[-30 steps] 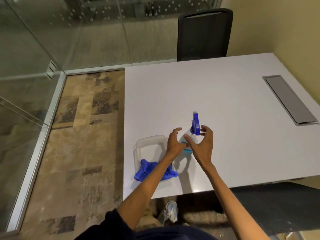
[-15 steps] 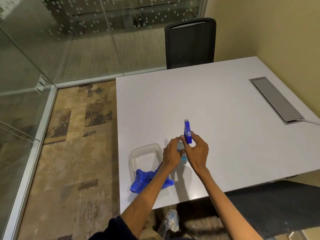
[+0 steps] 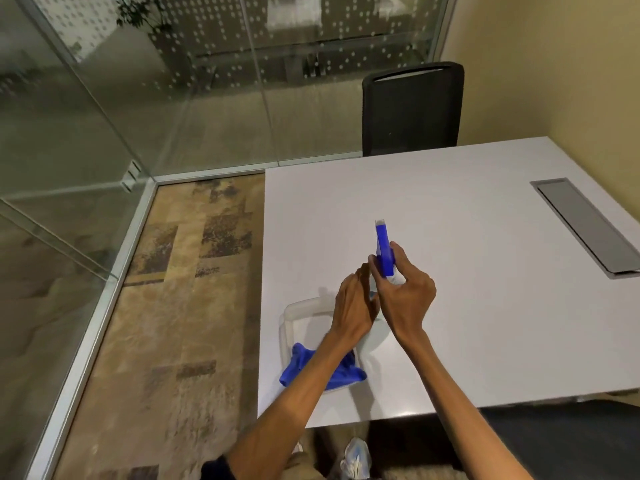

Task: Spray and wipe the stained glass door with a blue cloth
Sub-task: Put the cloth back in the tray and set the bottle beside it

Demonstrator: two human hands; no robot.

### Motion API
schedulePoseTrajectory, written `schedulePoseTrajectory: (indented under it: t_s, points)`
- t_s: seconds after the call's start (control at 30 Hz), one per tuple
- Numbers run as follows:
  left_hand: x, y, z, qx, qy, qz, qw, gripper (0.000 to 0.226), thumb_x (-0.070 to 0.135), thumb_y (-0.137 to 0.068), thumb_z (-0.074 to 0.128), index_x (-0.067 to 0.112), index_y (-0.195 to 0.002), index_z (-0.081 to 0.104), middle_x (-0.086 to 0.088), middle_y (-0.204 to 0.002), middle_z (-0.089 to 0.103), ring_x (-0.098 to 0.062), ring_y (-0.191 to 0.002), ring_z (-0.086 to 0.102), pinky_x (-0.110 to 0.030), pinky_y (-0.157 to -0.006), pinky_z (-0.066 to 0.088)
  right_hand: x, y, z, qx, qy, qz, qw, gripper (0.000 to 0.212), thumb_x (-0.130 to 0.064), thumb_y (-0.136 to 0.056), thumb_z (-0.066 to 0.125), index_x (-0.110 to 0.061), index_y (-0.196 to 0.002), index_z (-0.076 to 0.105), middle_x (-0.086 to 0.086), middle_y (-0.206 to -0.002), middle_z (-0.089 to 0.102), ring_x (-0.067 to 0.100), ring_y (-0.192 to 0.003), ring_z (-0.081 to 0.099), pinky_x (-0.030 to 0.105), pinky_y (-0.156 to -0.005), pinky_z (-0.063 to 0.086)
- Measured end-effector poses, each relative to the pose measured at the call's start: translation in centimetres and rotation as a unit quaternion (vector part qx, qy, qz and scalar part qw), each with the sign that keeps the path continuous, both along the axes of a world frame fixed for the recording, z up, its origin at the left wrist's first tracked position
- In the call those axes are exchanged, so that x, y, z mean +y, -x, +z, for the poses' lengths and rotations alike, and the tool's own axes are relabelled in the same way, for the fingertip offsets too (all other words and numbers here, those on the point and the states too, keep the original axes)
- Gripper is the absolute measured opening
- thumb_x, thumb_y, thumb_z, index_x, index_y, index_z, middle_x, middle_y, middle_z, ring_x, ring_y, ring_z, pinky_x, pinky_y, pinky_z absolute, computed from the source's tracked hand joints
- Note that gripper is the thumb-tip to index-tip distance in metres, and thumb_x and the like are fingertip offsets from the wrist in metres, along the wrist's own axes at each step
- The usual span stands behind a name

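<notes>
On the white table (image 3: 450,209), both hands' fingers wrap the clear, blue-topped spray bottle (image 3: 384,249): right hand (image 3: 403,296) apparently at the neck, left hand (image 3: 353,308) lower.

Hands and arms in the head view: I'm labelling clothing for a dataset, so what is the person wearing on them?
Both forearms are bare down to the wrists. The left hand and right hand show no gloves, rings, watch or bands. A dark sleeve edge appears on the left upper arm at the bottom of the frame; no sleeve is visible on the right arm.
</notes>
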State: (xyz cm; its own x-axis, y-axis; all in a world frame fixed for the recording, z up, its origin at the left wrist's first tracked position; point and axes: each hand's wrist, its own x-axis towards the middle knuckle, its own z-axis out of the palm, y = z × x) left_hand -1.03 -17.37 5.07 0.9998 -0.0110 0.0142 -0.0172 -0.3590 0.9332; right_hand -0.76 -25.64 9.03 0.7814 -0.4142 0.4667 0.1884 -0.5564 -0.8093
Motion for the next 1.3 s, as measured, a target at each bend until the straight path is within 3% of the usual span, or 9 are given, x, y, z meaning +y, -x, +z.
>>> schedulePoseTrajectory:
  t_s: [0.07,0.2,0.33,0.5,0.67,0.77,0.93,1.13,1.3]
  points:
    - [1.1,0.2,0.6,0.001,-0.013,0.012,1.0,0.031,0.031,-0.095,0.054,0.011,-0.118,0.055,-0.003,-0.105,0.061,-0.013,-0.091,0.059,-0.03,-0.085,0.052,1.1,-0.2,0.6,-0.01,-0.015,0.015,1.0,0.048,-0.045,-0.084,0.069,-0.008,-0.115,0.073,0.008,-0.083,0.076,0.023,-0.061,0.068,0.034,-0.058,0.055]
    - [3.7,0.7,1.6,-0.03,-0.12,0.043,0.991,0.045,0.013,-0.093,0.059,0.007,-0.136,0.049,-0.006,-0.134,0.057,-0.017,-0.123,0.052,-0.03,-0.105,0.039,3.6,-0.2,1.8,-0.015,-0.062,0.058,0.996,0.046,-0.04,-0.08,0.075,-0.012,-0.116,0.073,0.005,-0.084,0.077,0.019,-0.064,0.068,0.032,-0.06,0.056]
    - [6.3,0.7,2.8,-0.051,-0.08,0.079,0.992,0.038,0.024,-0.093,0.062,0.011,-0.128,0.053,-0.008,-0.11,0.067,-0.015,-0.09,0.064,-0.034,-0.086,0.057,5.3,-0.7,3.1,-0.001,-0.079,0.115,0.99,0.032,-0.038,-0.082,0.081,-0.02,-0.108,0.077,-0.011,-0.077,0.073,0.014,-0.061,0.066,0.024,-0.062,0.055]
    - [9.5,1.0,2.6,-0.049,-0.139,0.089,0.985,0.052,0.043,-0.087,0.068,0.019,-0.129,0.051,0.0,-0.127,0.063,-0.016,-0.111,0.062,-0.025,-0.092,0.049,6.7,-1.8,2.7,0.034,-0.137,0.199,0.97,0.026,-0.029,-0.081,0.083,-0.013,-0.101,0.078,-0.003,-0.082,0.076,0.01,-0.072,0.07,0.019,-0.072,0.054]
    - [11.9,1.6,1.4,0.055,-0.127,0.088,0.987,0.052,0.046,-0.087,0.067,0.021,-0.129,0.049,0.011,-0.119,0.056,-0.009,-0.105,0.058,-0.019,-0.087,0.044,7.6,-2.1,0.8,0.104,-0.135,0.276,0.946,0.027,-0.027,-0.081,0.082,-0.007,-0.099,0.077,0.004,-0.077,0.073,0.009,-0.067,0.066,0.014,-0.068,0.05]
    - [12.4,1.8,0.3,0.091,-0.09,0.103,0.986,0.053,0.041,-0.086,0.07,0.021,-0.13,0.049,0.002,-0.129,0.057,-0.017,-0.118,0.055,-0.033,-0.101,0.046,8.0,-1.8,-0.9,0.137,-0.152,0.291,0.935,0.023,-0.023,-0.082,0.082,-0.006,-0.097,0.076,0.008,-0.08,0.073,0.011,-0.07,0.068,0.017,-0.069,0.054]
    - [12.3,1.6,-1.6,0.106,-0.085,0.106,0.985,0.048,0.04,-0.078,0.074,0.022,-0.119,0.058,0.002,-0.115,0.066,-0.019,-0.103,0.064,-0.037,-0.095,0.054,7.9,-1.5,-4.2,0.169,-0.111,0.295,0.934,0.021,-0.025,-0.083,0.081,-0.011,-0.099,0.078,0.005,-0.083,0.076,0.019,-0.077,0.072,0.031,-0.075,0.061]
    - [11.9,1.5,-4.3,0.115,-0.052,0.118,0.985,0.03,0.016,-0.077,0.079,0.02,-0.104,0.066,0.005,-0.103,0.07,-0.018,-0.096,0.067,-0.04,-0.09,0.057,8.3,-0.5,-6.6,0.197,-0.07,0.272,0.939,0.004,-0.015,-0.082,0.077,-0.012,-0.083,0.075,0.005,-0.075,0.073,0.019,-0.07,0.067,0.012,-0.066,0.051]
    - [11.5,1.5,-4.9,0.103,-0.039,0.135,0.985,0.02,0.004,-0.081,0.072,0.013,-0.098,0.066,0.001,-0.094,0.07,-0.021,-0.092,0.067,-0.038,-0.086,0.058,8.9,0.5,-7.3,0.197,-0.081,0.239,0.947,0.01,-0.005,-0.084,0.072,-0.007,-0.094,0.075,0.006,-0.079,0.074,0.003,-0.068,0.064,0.004,-0.065,0.046]
